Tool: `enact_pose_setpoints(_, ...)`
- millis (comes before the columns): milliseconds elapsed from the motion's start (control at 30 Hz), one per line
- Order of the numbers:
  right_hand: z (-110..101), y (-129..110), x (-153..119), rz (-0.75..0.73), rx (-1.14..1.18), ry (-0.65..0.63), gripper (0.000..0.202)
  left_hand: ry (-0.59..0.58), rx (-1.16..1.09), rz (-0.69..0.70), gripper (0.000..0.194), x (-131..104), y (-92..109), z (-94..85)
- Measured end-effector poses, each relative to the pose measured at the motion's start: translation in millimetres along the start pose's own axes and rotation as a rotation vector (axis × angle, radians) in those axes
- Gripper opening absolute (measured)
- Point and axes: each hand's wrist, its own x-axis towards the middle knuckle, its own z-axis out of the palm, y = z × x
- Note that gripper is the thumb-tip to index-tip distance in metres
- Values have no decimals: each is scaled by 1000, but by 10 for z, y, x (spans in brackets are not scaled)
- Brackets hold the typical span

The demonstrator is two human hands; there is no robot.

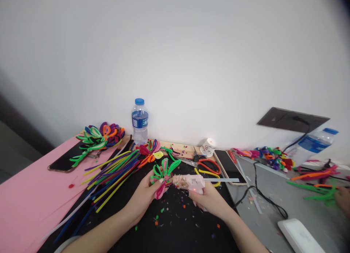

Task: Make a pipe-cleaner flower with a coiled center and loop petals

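Note:
My left hand [149, 188] pinches a pipe-cleaner flower [164, 174] with green and pink looped petals. My right hand [205, 201] is wrapped round a pale pink hot glue gun [191, 183], and a small light glows on its side. A translucent glue stick [222, 180] juts from its back end. The nozzle points left at the flower's middle; whether it touches cannot be made out. Just behind my hands lie orange-handled scissors [209, 166] and a bent yellow pipe cleaner [212, 172]. Another flower [149, 150], in pink, orange and yellow, rests beyond the left hand.
Loose pipe cleaners [115, 176] lie to the left. A water bottle [140, 123] and a paper cup [208, 147] stand by the wall. Phones [229, 165], a black cable [257, 187] and a white power adapter [299, 234] are rightward. Another person's hand [343, 198] shows at the right edge.

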Motion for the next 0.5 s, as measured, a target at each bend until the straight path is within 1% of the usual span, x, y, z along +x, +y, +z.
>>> enact_pose_setpoints(267, -5, -27, -1, -6, -7, -10, 4, -43, 25, 15, 42, -11, 3, 0)
enact_pose_setpoints(500, -7, -19, -4, -2, -17, -2, 2, -26, 52, 30, 44, -11, 5, 3)
